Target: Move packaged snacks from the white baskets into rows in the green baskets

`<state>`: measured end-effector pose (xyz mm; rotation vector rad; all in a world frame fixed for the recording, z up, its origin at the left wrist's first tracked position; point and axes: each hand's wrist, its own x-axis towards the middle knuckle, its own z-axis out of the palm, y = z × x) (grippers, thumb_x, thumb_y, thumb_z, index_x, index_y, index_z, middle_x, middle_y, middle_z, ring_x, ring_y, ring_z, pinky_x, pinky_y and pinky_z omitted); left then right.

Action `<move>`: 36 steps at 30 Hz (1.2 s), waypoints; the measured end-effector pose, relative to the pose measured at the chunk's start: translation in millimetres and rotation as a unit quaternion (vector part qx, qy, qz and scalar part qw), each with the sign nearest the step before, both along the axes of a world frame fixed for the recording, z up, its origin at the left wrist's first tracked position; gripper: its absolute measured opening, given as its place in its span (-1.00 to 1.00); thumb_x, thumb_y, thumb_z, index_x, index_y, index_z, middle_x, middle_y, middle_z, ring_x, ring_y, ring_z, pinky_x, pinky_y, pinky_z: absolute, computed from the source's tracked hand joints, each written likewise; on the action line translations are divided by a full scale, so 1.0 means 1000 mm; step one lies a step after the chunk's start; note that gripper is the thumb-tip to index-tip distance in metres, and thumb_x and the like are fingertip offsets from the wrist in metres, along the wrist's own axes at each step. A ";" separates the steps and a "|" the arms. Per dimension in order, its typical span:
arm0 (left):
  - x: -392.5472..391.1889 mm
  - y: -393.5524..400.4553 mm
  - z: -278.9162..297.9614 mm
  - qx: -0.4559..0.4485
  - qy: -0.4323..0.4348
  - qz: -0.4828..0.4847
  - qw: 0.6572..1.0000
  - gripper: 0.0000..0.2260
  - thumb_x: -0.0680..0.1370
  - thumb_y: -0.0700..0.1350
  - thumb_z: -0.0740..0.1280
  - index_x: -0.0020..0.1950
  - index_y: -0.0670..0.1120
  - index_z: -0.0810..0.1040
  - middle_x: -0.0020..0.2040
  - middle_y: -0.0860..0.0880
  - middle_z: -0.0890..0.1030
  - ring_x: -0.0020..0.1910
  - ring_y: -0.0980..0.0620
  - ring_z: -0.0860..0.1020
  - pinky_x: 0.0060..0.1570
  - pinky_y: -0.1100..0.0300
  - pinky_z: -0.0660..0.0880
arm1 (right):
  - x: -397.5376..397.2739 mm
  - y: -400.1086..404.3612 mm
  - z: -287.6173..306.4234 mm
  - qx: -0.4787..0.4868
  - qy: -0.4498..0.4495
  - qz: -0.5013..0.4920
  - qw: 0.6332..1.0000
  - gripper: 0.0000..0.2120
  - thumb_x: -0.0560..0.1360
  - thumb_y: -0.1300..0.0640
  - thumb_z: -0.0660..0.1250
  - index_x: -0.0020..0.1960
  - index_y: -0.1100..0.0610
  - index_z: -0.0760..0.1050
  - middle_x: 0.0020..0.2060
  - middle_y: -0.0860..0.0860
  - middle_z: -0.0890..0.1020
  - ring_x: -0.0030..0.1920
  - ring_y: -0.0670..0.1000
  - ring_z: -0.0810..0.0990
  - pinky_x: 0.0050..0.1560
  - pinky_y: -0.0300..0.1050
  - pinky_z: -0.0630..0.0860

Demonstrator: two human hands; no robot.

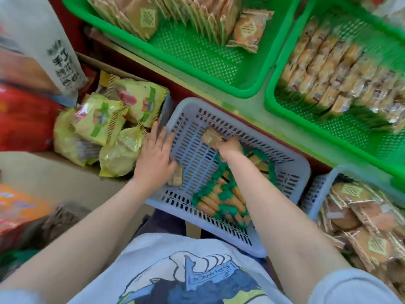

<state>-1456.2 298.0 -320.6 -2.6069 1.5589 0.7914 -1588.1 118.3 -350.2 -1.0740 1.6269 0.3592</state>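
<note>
Green baskets [247, 88]: two up on the shelf, rows part-filled; aim your packets at the bare mesh.
White basket [291, 170]: in front of you, green-and-orange snack packets [221, 198] heaped at its right side.
Left hand [154, 159]: fingers spread, lying on the basket's left wall, holding nothing; keep it steadying.
Right hand [229, 148]: clamped on a tan wafer packet [210, 136]; lift it straight.
Loose packet [176, 177]: beside your left palm.
Unclear: motion blur hides labels.

Slotted white basket [291, 170] – green-and-orange snack packets [221, 198] – beside bright green mesh baskets [258, 84]
</note>
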 end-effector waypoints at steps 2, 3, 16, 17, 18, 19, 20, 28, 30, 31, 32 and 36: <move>0.003 0.003 -0.006 0.005 0.005 -0.007 1.000 -0.31 0.62 0.07 0.25 0.64 -0.15 0.03 0.65 -0.13 -0.04 0.60 -0.09 -0.30 0.55 -0.10 -0.12 | 0.009 0.005 -0.016 -0.011 -0.002 -0.020 1.000 -0.31 0.64 0.07 0.31 0.62 0.16 0.02 0.53 0.12 0.30 0.45 0.18 0.40 0.38 0.11 0.46; 0.004 0.005 -0.007 0.004 0.007 -0.010 1.000 -0.31 0.63 0.08 0.24 0.64 -0.15 0.02 0.65 -0.12 -0.06 0.59 -0.07 -0.32 0.55 -0.08 -0.15 | 0.012 0.007 -0.023 -0.021 0.012 -0.017 1.000 -0.28 0.62 0.02 0.34 0.61 0.17 0.04 0.52 0.13 0.32 0.43 0.19 0.41 0.38 0.07 0.46; 0.008 0.007 -0.003 -0.053 0.063 -0.005 0.997 -0.39 0.59 -0.04 0.27 0.59 -0.16 0.18 0.65 -0.14 0.01 0.60 -0.05 -0.27 0.52 -0.02 -0.20 | 0.029 0.029 -0.031 -0.073 -0.016 -0.030 0.997 -0.49 0.49 0.05 0.51 0.26 0.17 0.31 0.20 0.11 0.48 0.25 0.18 0.50 0.17 0.07 0.49; 0.007 0.006 -0.001 -0.057 0.077 0.003 0.995 -0.41 0.60 -0.03 0.26 0.59 -0.15 0.18 0.65 -0.13 0.02 0.61 -0.05 -0.27 0.53 -0.03 -0.19 | 0.027 0.032 -0.024 -0.087 -0.038 -0.040 0.995 -0.60 0.51 0.09 0.49 0.12 0.13 0.29 0.05 0.08 0.47 0.08 0.13 0.52 0.03 0.04 0.46; 0.007 0.005 0.003 -0.065 0.089 0.013 0.994 -0.42 0.62 -0.02 0.25 0.59 -0.15 0.18 0.64 -0.12 0.06 0.61 -0.05 -0.24 0.54 -0.04 -0.17 | 0.024 0.033 -0.013 -0.099 -0.057 -0.043 0.993 -0.62 0.52 0.11 0.48 0.06 0.11 0.26 -0.05 0.05 0.44 -0.08 0.08 0.50 -0.09 -0.01 0.44; 0.007 0.004 0.008 -0.079 0.100 0.022 0.992 -0.44 0.63 0.00 0.23 0.59 -0.14 0.20 0.63 -0.12 0.12 0.62 -0.06 -0.20 0.55 -0.04 -0.14 | 0.020 0.034 -0.001 -0.107 -0.074 -0.041 0.991 -0.64 0.52 0.12 0.47 0.05 0.11 0.27 -0.09 0.03 0.44 -0.16 0.04 0.48 -0.18 -0.05 0.45; 0.005 0.005 0.014 -0.098 0.108 0.027 0.989 -0.46 0.64 0.01 0.22 0.58 -0.14 0.21 0.61 -0.11 0.18 0.63 -0.06 -0.13 0.55 -0.02 -0.12 | 0.016 0.034 0.012 -0.104 -0.100 -0.036 0.989 -0.66 0.53 0.14 0.47 0.08 0.11 0.30 -0.07 0.02 0.47 -0.17 0.04 0.51 -0.20 -0.08 0.50; -0.017 0.040 0.050 -0.126 0.472 0.381 0.785 -0.35 0.53 0.00 0.46 0.55 0.04 0.25 0.33 0.05 0.51 0.12 0.09 0.64 -0.06 0.27 0.59 | -0.014 0.062 0.076 0.071 -0.325 0.069 0.941 -0.82 0.58 0.24 0.37 0.17 0.10 0.59 -0.02 0.04 0.69 -0.07 0.02 0.69 0.00 -0.07 0.65; -0.016 0.057 0.041 -0.069 0.556 0.465 0.685 -0.37 0.52 -0.05 0.46 0.54 -0.05 0.30 0.28 -0.08 0.59 0.11 -0.04 0.67 0.02 0.11 0.63 | -0.011 0.073 0.072 0.088 -0.326 0.085 0.937 -0.82 0.60 0.27 0.34 0.18 0.17 0.60 -0.08 0.04 0.70 -0.11 0.00 0.66 -0.04 -0.13 0.63; -0.015 0.066 0.036 -0.042 0.592 0.471 0.653 -0.40 0.53 -0.04 0.46 0.52 -0.09 0.34 0.27 -0.11 0.62 0.15 -0.08 0.66 0.11 0.04 0.61 | -0.007 0.079 0.068 0.093 -0.324 0.093 0.937 -0.82 0.60 0.28 0.33 0.19 0.19 0.60 -0.07 0.06 0.70 -0.10 0.01 0.66 -0.03 -0.14 0.62; -0.015 0.076 0.033 -0.022 0.620 0.458 0.636 -0.43 0.53 -0.01 0.46 0.49 -0.10 0.39 0.25 -0.11 0.64 0.18 -0.09 0.64 0.15 0.03 0.58 | -0.003 0.084 0.063 0.105 -0.322 0.102 0.935 -0.82 0.61 0.27 0.32 0.19 0.19 0.61 -0.05 0.07 0.70 -0.08 0.01 0.66 -0.02 -0.13 0.61; -0.013 0.092 0.034 -0.007 0.644 0.433 0.631 -0.55 0.49 0.06 0.42 0.33 -0.08 0.54 0.08 -0.03 0.68 -0.03 0.08 0.62 -0.14 0.26 0.54 | 0.010 0.097 0.046 0.190 -0.319 0.097 0.923 -0.82 0.65 0.23 0.26 0.13 0.12 0.63 -0.12 -0.01 0.71 -0.11 -0.04 0.66 0.01 -0.11 0.61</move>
